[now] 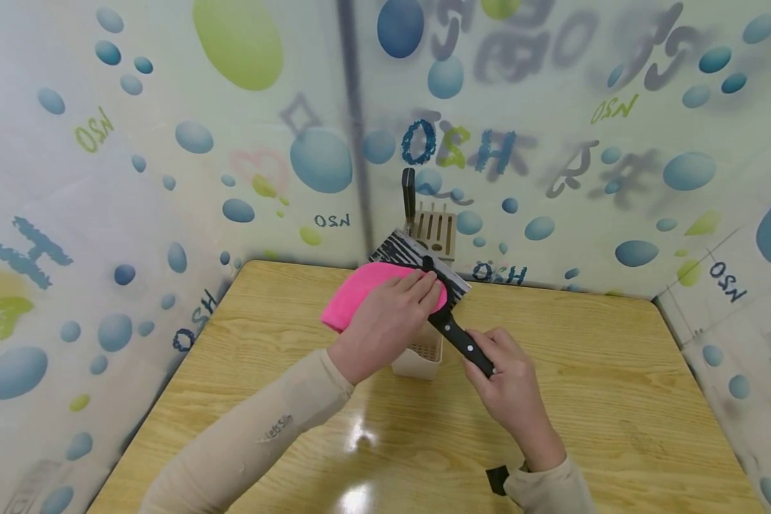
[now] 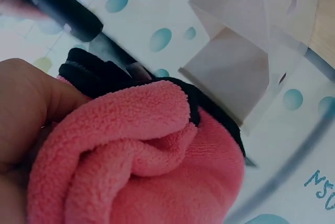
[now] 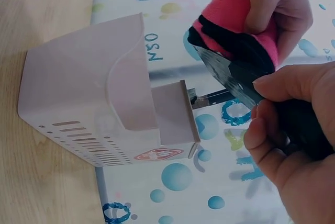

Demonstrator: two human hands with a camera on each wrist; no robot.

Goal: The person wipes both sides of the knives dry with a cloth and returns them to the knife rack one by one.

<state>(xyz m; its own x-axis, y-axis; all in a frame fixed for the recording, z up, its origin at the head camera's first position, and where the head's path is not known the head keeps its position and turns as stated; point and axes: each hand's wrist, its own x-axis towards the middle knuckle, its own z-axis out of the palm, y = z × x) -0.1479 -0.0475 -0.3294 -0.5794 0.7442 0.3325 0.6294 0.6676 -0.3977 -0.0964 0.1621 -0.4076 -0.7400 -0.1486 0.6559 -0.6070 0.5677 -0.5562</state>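
My right hand [image 1: 504, 378] grips the black riveted handle [image 1: 465, 344] of a cleaver, held in the air over the table. Its wide blade [image 1: 401, 250] points up and to the left, with dark and light streaks across it. My left hand [image 1: 388, 321] holds a pink cloth [image 1: 353, 294] with black edging against the blade. In the left wrist view the fuzzy cloth [image 2: 141, 161] is bunched in folds and covers most of the blade. Fingers and thumb pinch the cloth around the blade in the right wrist view, with the left hand [image 3: 282, 9] above the right hand [image 3: 298, 135].
Behind and below the cleaver stands a beige slotted knife holder [image 3: 68, 82], partly hidden in the head view. Another black-handled knife [image 1: 409, 193] stands in it. A small black piece [image 1: 497, 480] lies by the right sleeve on the wooden table [image 1: 604, 400]. Patterned walls [image 1: 540, 143] surround the table.
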